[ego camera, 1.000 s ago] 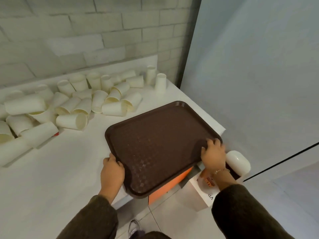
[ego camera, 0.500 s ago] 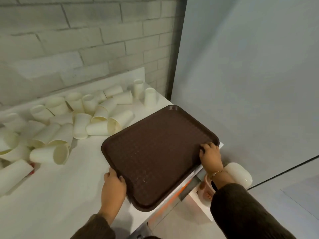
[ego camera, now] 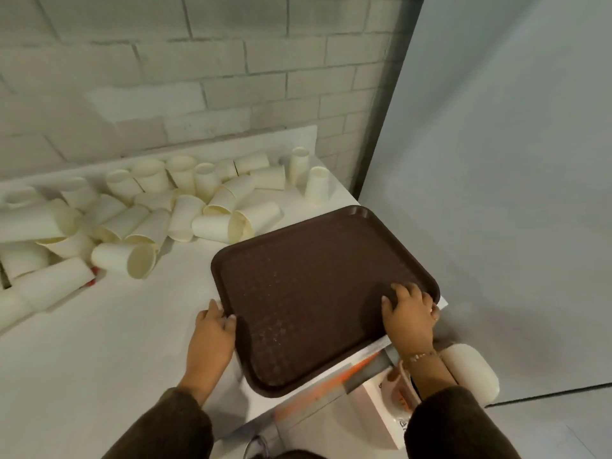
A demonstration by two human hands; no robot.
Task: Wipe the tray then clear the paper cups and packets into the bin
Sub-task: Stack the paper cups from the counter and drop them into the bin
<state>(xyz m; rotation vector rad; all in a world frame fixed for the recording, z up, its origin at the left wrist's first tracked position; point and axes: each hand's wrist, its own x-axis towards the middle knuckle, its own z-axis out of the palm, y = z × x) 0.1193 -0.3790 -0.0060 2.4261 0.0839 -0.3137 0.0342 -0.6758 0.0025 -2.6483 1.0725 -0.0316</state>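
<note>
head view, looking down. one dark brown tray [ego camera: 314,286] lies flat on the near right corner of a white table [ego camera: 99,342], with its nearest corner jutting past the table's edge.

we see two hands, both in dark sleeves, and both have hold of the tray. the left hand [ego camera: 212,339] is curled round the tray's near left rim, thumb on top. the right hand [ego camera: 409,318] clasps the near right rim, its bent fingers spread on the tray's textured floor. one thin bracelet [ego camera: 420,356] circles that wrist.

behind and to the left of the tray, a heap of cream paper cups [ego camera: 172,220] covers the back of the table, against a pale brick wall [ego camera: 198,77]. we count more than twenty; the heap is too tangled for an exact number. most lie on their sides, and the nearest are just beside the tray's far edge. two cups stand apart from the heap, near the table's far right corner.

below the table's edge, one white box [ego camera: 381,409] sits beside the right forearm. one grey panel [ego camera: 496,160] fills the right side.
</note>
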